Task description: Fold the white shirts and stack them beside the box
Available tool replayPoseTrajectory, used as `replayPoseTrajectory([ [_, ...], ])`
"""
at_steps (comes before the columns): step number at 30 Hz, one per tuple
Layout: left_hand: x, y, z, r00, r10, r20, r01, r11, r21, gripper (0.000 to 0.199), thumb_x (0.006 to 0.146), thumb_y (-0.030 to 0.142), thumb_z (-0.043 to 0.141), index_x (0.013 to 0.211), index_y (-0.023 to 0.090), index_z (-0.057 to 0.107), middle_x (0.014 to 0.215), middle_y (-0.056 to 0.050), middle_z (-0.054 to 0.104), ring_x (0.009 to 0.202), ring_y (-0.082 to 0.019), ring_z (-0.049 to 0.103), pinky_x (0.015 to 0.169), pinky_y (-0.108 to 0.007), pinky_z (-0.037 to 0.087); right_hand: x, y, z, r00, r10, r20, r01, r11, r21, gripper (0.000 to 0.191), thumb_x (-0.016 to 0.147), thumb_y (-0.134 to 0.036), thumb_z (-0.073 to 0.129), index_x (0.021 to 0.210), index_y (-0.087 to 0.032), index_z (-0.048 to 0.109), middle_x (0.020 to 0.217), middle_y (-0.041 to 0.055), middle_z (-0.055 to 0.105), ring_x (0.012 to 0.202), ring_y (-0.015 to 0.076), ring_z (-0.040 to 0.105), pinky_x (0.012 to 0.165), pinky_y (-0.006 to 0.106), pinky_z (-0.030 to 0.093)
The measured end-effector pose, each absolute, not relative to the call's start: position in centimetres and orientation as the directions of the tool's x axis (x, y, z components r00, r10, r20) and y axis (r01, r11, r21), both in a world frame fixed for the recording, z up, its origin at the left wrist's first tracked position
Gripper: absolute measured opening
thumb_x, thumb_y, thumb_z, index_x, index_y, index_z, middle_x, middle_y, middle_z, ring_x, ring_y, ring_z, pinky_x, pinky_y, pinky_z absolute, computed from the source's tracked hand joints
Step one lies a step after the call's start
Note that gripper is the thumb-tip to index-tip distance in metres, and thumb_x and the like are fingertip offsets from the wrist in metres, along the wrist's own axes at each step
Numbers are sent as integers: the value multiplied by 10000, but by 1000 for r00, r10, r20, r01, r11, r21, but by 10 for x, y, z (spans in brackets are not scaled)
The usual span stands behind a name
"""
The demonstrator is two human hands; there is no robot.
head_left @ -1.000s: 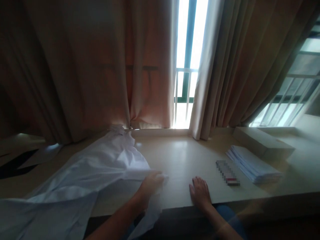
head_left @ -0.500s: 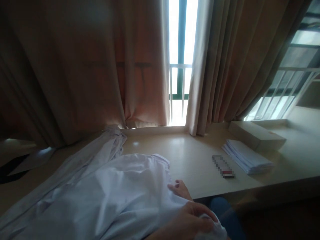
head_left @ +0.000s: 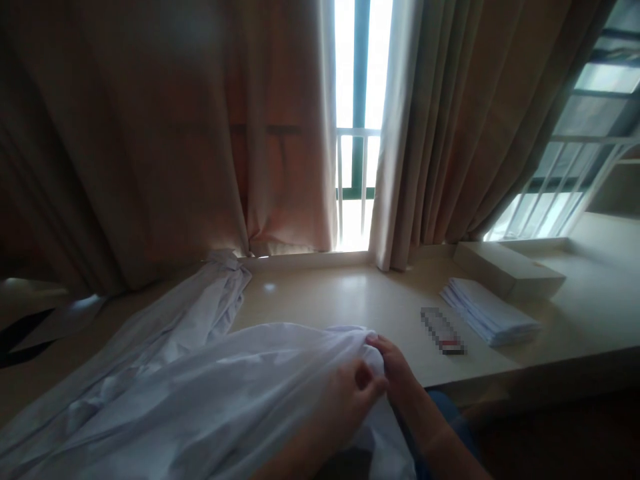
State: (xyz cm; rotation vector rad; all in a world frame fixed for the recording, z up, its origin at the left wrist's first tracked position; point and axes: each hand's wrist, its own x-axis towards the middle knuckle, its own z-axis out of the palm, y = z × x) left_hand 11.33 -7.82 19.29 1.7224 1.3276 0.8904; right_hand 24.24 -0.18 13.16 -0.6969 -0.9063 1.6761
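A white garment, seemingly a shirt (head_left: 210,393), spreads across the left and front of the table in loose folds. My right hand (head_left: 393,363) grips its raised right end, thumb on top of the cloth. Just left of it, my left hand (head_left: 347,393) is slightly blurred, with thumb and forefinger closed in a pinch at the same end of the cloth. The fingertips of both hands are partly hidden by fabric. A gathered white length of cloth (head_left: 220,287) lies behind, reaching toward the curtain.
To the right lie a pixelated narrow object (head_left: 443,331), a folded white stack (head_left: 493,312) and a pale box (head_left: 510,270). Brown curtains (head_left: 285,133) hang along the table's back edge. At far left are a pale sheet and dark strips (head_left: 25,327). Something blue (head_left: 450,413) shows below the front edge.
My right hand has moved up and right and now grips the cloth's end. My left hand has shifted left and up from the lower corner. The garment's right end is bunched and lifted.
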Motion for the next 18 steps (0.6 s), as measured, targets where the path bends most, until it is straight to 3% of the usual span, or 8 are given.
replayPoseTrajectory([
  [1, 110, -68, 195, 93, 986, 141, 445, -168, 880, 395, 729, 596, 608, 841, 219, 641, 818, -41, 654, 789, -205, 594, 730, -335, 452, 240, -3, 139, -265, 964, -12, -555, -163, -815, 214, 694, -344, 703, 828, -178, 684, 712, 15, 652, 623, 144, 579, 604, 260, 467],
  [3, 104, -50, 196, 11, 990, 144, 373, -137, 917, 501, 693, 596, 652, 973, 182, 621, 910, -72, 662, 867, -220, 606, 774, -332, 467, 231, -9, 151, -296, 955, 7, -589, -177, -789, 263, 691, -296, 720, 915, -162, 691, 745, 26, 666, 640, 143, 592, 620, 263, 477],
  [7, 97, -37, 192, 101, 995, -25, 109, 14, 994, 575, 644, 583, 709, 988, 129, 627, 831, -82, 668, 790, -211, 627, 699, -301, 485, 214, -25, 163, -480, 875, 70, -555, -240, -796, 463, 689, -255, 729, 1138, -167, 653, 902, 69, 697, 740, 171, 634, 680, 302, 507],
  [9, 93, -39, 194, 128, 990, -64, 19, 62, 998, 539, 613, 535, 746, 951, 126, 648, 802, -74, 669, 749, -205, 624, 653, -291, 478, 214, -25, 165, -514, 856, 57, -516, -255, -818, 520, 639, -220, 742, 1147, -164, 646, 943, 84, 699, 723, 186, 647, 638, 314, 518],
  [11, 90, -42, 202, 136, 986, -94, -28, 99, 995, 458, 604, 484, 753, 889, 135, 673, 761, -59, 670, 697, -195, 617, 604, -280, 462, 220, -19, 166, -448, 893, 43, -478, -199, -856, 483, 614, -206, 728, 1089, -155, 659, 906, 80, 699, 614, 173, 634, 552, 306, 508],
  [13, 88, -42, 213, 114, 985, -127, -43, 133, 990, 363, 615, 450, 735, 808, 147, 687, 697, -45, 664, 639, -182, 602, 560, -269, 441, 226, -10, 164, -275, 959, 70, -433, -58, -899, 422, 620, -209, 697, 1037, -157, 661, 894, 67, 687, 573, 152, 614, 534, 297, 498],
  [16, 84, -38, 237, 102, 985, -141, -53, 147, 988, 317, 646, 436, 705, 804, 162, 690, 652, -27, 654, 578, -163, 583, 520, -255, 420, 228, 4, 156, -37, 990, 136, -309, 118, -944, 609, 558, -158, 704, 1154, -233, 602, 1124, 65, 620, 814, 180, 624, 665, 310, 512],
  [18, 80, -35, 259, 161, 978, -135, -54, 145, 988, 355, 677, 459, 685, 869, 160, 684, 665, -24, 654, 559, -156, 583, 505, -250, 417, 223, 9, 148, -41, 990, 136, -244, 122, -962, 828, 480, -111, 723, 1260, -301, 521, 1259, 50, 548, 982, 211, 579, 756, 331, 500],
])
